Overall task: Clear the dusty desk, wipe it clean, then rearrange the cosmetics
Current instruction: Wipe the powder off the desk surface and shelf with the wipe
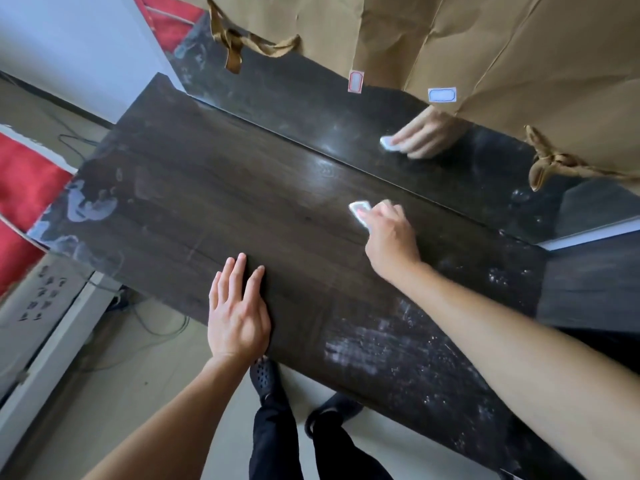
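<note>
The dark wooden desk fills the middle of the head view, with nothing standing on it. White dust streaks cover its right part. My right hand presses a small white wipe onto the desk near the back edge, fingers curled over it. My left hand lies flat on the front edge, fingers straight. A mirror behind the desk reflects the right hand and the wipe.
Brown paper tied with ribbons covers most of the mirror. A red cloth lies at the left, cables run on the floor, and my feet stand under the front edge.
</note>
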A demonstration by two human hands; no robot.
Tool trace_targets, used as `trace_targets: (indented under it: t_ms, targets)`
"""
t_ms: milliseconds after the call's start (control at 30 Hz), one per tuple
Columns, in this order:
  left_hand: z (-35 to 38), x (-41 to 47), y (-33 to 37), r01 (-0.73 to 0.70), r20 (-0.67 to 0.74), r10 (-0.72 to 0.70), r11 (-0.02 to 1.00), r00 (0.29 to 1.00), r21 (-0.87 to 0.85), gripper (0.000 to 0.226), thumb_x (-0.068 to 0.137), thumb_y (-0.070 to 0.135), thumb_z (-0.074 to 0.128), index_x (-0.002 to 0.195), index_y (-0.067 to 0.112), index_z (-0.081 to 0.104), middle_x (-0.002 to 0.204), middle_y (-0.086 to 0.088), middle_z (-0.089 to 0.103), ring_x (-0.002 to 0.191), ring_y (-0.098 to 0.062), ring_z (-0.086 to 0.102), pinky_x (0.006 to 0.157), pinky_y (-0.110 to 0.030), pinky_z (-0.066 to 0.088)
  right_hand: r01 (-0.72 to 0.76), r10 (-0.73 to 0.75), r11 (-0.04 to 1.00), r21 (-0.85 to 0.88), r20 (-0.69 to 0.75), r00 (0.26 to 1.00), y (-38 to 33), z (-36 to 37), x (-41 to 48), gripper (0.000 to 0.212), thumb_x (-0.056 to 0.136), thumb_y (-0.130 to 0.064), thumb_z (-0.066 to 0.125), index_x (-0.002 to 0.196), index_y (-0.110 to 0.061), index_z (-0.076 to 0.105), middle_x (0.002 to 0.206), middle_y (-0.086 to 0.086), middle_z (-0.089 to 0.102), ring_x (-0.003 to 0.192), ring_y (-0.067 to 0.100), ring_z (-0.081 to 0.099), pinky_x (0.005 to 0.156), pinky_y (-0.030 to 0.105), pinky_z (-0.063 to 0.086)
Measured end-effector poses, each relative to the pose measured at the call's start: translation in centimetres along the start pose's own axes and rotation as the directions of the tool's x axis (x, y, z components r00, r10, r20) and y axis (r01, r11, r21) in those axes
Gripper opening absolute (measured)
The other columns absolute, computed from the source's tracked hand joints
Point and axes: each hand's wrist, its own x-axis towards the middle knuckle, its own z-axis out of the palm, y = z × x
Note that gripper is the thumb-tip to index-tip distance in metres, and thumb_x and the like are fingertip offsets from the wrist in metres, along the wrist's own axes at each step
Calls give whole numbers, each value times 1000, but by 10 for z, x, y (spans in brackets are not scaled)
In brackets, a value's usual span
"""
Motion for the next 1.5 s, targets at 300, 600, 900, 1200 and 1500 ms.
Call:
trace_targets:
  t_ms: [300,600,900,1200,1500]
  targets:
    - [-2,-1,-1,0,31,0,1000,1000,0,46,87,17,37,128,7,55,144,-20,41,138,-37,29,114,-49,21,-349,73,796,495,493,867,-16,-25,-47,16,82,-10,65,92,-20,74,88,3,72,81,15,64,71,27,47]
    - [-1,0,-3,-15,23,15,1000,1000,-18,47,87,18,35,128,8,55,144,-21,41,138,-37,29,115,-47,19,32,-34,999,35,63,997,-18,-10,-64,17,83,-2,59,97,-7,67,100,9,56,89,29,53,69,38,51]
    - [0,-1,-9,-47,48,48,998,998,-34,48,88,20,32,128,8,55,145,-22,39,137,-40,30,115,-48,20,175,-173,984,-36,34,984,-47,18,-130,33,78,4,56,104,-11,68,99,6,57,88,27,51,54,32,50]
    - [2,-1,-13,-97,32,100,993,995,-60,47,86,19,33,127,8,55,146,-22,38,138,-40,29,115,-49,19,-169,168,986,-6,-97,981,-32,-7,-90,42,75,10,54,103,-17,69,95,7,58,88,32,54,67,37,48]
    - [5,-4,-14,-103,36,105,993,994,-52,48,85,17,35,128,9,54,147,-22,35,139,-40,27,115,-50,19,165,-206,968,188,228,951,-80,13,-254,45,74,9,67,98,-29,72,87,-2,51,80,17,49,59,24,42]
